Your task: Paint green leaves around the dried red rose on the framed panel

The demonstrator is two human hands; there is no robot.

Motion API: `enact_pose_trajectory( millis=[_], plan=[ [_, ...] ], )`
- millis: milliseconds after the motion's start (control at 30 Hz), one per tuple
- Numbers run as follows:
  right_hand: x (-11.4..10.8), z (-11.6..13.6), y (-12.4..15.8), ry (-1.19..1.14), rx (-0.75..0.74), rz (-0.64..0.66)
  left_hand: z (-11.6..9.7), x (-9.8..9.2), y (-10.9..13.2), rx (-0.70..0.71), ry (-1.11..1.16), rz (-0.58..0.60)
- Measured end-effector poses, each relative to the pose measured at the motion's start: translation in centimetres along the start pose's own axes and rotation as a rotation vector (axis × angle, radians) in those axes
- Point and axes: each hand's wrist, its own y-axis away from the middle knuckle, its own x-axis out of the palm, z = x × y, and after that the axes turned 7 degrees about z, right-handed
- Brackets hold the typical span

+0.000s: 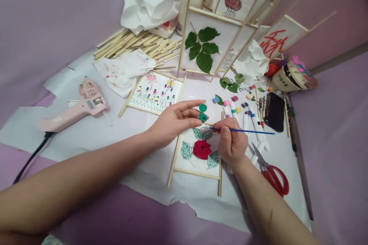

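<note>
My left hand (172, 120) holds a small green paint cap (202, 116) between its fingers, with a second green cap (202, 107) stacked or resting just above it. My right hand (231, 141) pinches a thin blue paintbrush (247, 131), whose tip reaches toward the green cap. Both hands hover over a wood-framed paper panel (184, 164). On that panel sit a red rose (202, 149) and several green-patterned leaves (186, 150), partly hidden by my fingers.
Paint tubes (244, 118) and small paint dabs lie right of the hands, near a black phone (274, 111) and red-handled scissors (276, 180). A pink glue gun (77, 107) lies left. Behind stand a framed butterfly picture (155, 93), a leaf panel (207, 46) and bamboo sticks (138, 46).
</note>
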Motion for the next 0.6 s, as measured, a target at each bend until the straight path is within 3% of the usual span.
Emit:
enact_pose_trajectory(
  millis=[600],
  plan=[
    [0.31,-0.50,0.48,-0.011,0.058,0.063,-0.25,-0.33,-0.08,-0.030,0.028,0.003]
  ],
)
